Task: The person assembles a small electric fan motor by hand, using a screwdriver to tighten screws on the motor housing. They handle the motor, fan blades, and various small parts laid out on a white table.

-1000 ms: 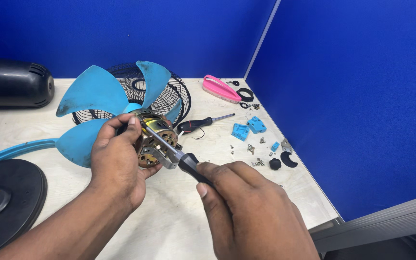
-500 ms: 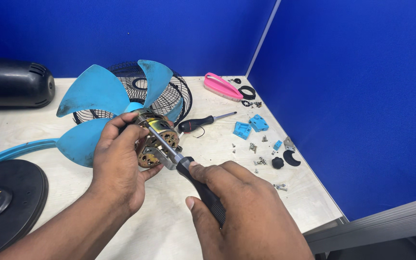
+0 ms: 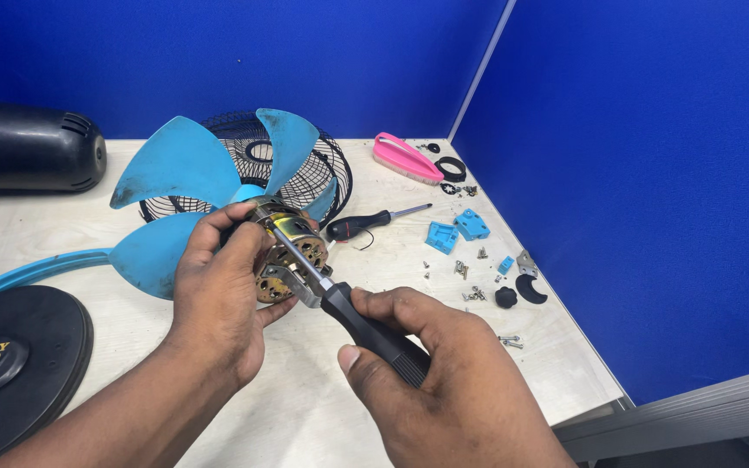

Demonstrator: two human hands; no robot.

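My left hand (image 3: 218, 295) grips a small fan motor (image 3: 292, 260) with copper windings, held above the table. My right hand (image 3: 435, 381) holds a black-handled screwdriver (image 3: 366, 325) whose metal shaft runs up and left across the top of the motor. The tip meets the motor near my left thumb. Behind the motor stands a blue three-bladed fan blade (image 3: 192, 173), leaning on a black wire fan guard (image 3: 305, 173).
A second screwdriver (image 3: 366, 224) lies right of the motor. Blue plastic parts (image 3: 457, 230), several loose screws (image 3: 470, 282), black knobs (image 3: 517, 293) and a pink brush (image 3: 405, 158) lie at the right. A black round base (image 3: 15, 351) and black housing (image 3: 28, 147) lie left.
My right hand has shifted slightly down and right along the screwdriver handle. The motor stays in my left hand in about the same spot.
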